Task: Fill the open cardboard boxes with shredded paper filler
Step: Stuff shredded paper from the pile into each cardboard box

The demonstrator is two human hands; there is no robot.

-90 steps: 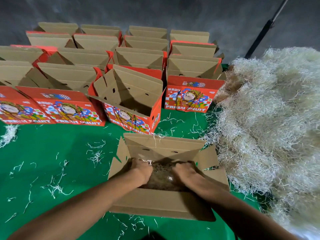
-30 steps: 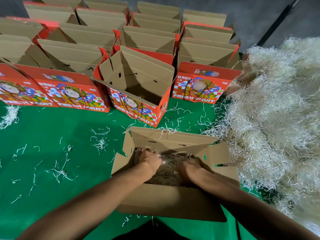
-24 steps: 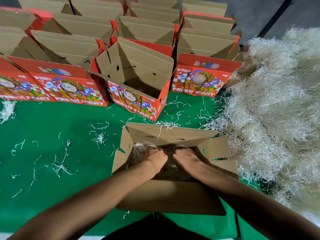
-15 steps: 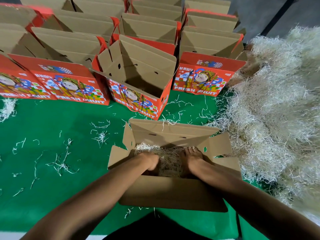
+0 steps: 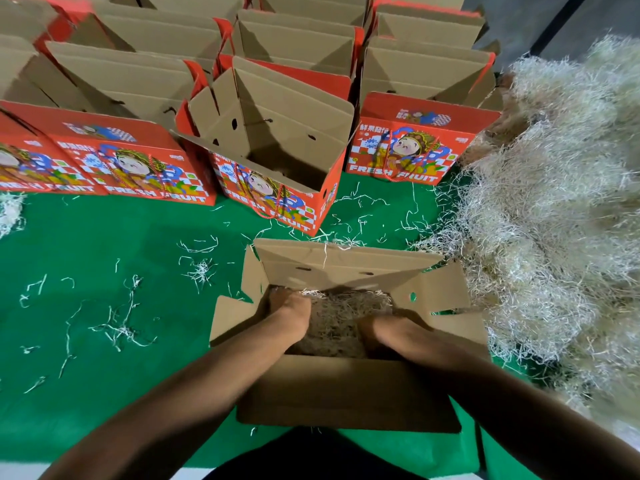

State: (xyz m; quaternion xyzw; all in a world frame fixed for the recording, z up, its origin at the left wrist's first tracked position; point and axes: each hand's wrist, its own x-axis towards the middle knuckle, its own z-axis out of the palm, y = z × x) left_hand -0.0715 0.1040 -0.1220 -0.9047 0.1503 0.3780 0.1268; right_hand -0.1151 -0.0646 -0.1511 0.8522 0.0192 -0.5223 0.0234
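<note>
An open cardboard box (image 5: 346, 393) stands on the green table right in front of me, flaps spread outward. A bed of shredded paper filler (image 5: 346, 313) lies inside it. Both my hands are down in the box, pressing on the filler: my left hand (image 5: 289, 308) at the left end, my right hand (image 5: 377, 329) at the right end, its fingers hidden under the near wall and the shreds. A big heap of pale shredded paper (image 5: 561, 220) lies to the right of the box.
Rows of open red "FRESH FRUIT" boxes (image 5: 273, 161) fill the back of the green table (image 5: 104, 244); the nearest one looks unfilled. Loose paper strands (image 5: 121, 323) are scattered on the cloth. A dark pole (image 5: 561, 15) leans at the far right.
My hands moved apart inside the box, the left toward the left end and the right toward the near right, spreading the filler. The camera has tilted down a little.
</note>
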